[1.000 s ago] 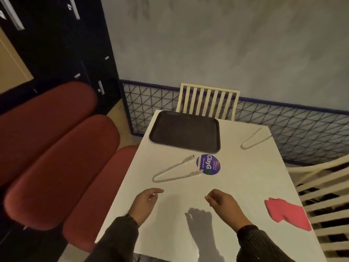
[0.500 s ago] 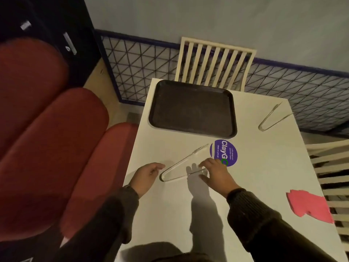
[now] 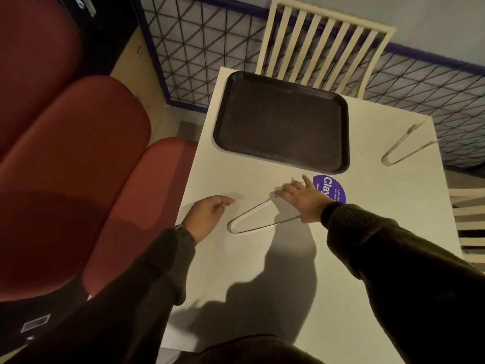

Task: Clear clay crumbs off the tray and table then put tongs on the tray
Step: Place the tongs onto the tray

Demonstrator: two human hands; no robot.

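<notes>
A dark brown tray (image 3: pixel 280 119) lies at the far left of the white table (image 3: pixel 367 232) with nothing on it. Metal tongs (image 3: pixel 231 229) lie flat on the table in front of it, bend toward me. My right hand (image 3: pixel 301 198) rests over their open ends with fingers spread, touching both arms. My left hand (image 3: pixel 207 216) hovers just left of the bend, loosely curled and holding nothing. A second pair of tongs (image 3: pixel 385 160) lies at the far right edge. No crumbs are visible.
A round purple sticker (image 3: pixel 333 187) sits on the table beside my right hand. A cream slatted chair (image 3: pixel 322 40) stands behind the tray, another chair (image 3: pixel 469 219) at the right. Red bench cushions (image 3: pixel 78 153) line the left side. A wire fence (image 3: pixel 199 48) runs behind.
Both hands moved forward from the near table edge to the near tongs. My right hand slid from the lower arm up over the open ends. The view tilted down.
</notes>
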